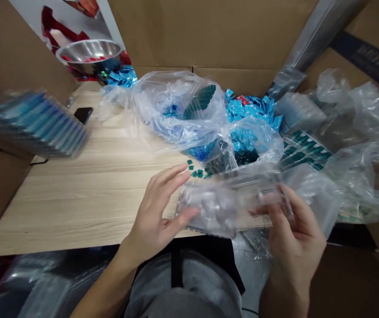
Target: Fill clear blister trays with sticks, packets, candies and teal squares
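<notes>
Pinched in my right hand (pixel 295 227) is the right end of a clear plastic clamshell-like tray (pixel 214 210), blurred by motion, above the table's front edge. My left hand (pixel 156 210) is open at the tray's left end, thumb and fingers apart; whether the thumb touches the plastic I cannot tell. Just beyond the tray lie several small dark green pieces (pixel 200 173). Behind them, an open clear plastic bag (pixel 143 104) contains blue packets and a fanned dark green stack (pixel 200 102). Another clear bag (pixel 272 143) to its right holds blue and dark green items.
Blurred stacked trays with blue contents (pixel 40 126) stand at the left, near a phone (pixel 84 115). A steel bowl (pixel 90 52) with red items sits at back left. Blue packets (pixel 252 109), a tray of green pieces (pixel 303 150) and crumpled plastic (pixel 364 176) crowd the right. Cardboard (pixel 205 35) walls the back.
</notes>
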Demonstrator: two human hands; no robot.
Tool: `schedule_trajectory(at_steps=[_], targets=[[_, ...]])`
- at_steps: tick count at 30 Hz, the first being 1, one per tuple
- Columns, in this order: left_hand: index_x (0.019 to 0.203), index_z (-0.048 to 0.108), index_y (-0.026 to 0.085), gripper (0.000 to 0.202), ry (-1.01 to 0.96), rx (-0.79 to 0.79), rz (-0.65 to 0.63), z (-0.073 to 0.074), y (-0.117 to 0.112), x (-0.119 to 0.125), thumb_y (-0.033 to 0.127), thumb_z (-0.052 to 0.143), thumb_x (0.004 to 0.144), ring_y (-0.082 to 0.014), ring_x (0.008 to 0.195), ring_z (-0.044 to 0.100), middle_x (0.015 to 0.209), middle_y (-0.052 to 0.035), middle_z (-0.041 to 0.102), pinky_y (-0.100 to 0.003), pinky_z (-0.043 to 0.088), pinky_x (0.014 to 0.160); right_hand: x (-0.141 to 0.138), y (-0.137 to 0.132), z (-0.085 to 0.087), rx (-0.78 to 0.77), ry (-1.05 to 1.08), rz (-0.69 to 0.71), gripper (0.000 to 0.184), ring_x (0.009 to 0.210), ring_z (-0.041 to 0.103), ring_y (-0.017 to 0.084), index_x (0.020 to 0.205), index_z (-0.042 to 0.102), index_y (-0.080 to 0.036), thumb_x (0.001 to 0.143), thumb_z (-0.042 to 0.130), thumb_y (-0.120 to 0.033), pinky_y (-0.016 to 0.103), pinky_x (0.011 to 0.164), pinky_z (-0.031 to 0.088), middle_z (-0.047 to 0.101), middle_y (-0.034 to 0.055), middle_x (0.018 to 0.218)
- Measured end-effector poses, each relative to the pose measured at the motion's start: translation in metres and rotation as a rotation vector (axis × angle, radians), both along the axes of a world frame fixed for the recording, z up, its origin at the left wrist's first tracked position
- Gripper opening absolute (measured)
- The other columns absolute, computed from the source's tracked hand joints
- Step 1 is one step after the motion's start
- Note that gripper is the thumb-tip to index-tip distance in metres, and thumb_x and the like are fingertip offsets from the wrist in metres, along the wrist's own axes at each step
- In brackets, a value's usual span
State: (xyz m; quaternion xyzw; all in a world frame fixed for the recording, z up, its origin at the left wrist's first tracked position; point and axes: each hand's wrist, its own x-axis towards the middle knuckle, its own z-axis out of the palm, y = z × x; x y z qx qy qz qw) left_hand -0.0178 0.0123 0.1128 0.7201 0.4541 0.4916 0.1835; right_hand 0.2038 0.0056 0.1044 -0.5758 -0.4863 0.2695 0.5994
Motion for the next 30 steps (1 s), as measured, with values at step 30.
schedule_trajectory(at_steps=[30], targets=[[0.114,0.05,0.022,0.027,-0.029,-0.649,0.215,-0.068,-0.04,-0.004,0.034,0.044,0.091,-0.0178,0.096,0.062,0.109,-0.0082,0.062,-0.031,0.053,0.078,0.0,0.036,-0.059,-0.323,-0.209,0.507,0.048,0.126,0.049,0.023,0.129,0.053,-0.021,0.09,0.047,-0.048,0.045,0.108,0.035,0.054,0.0104,0.135]])
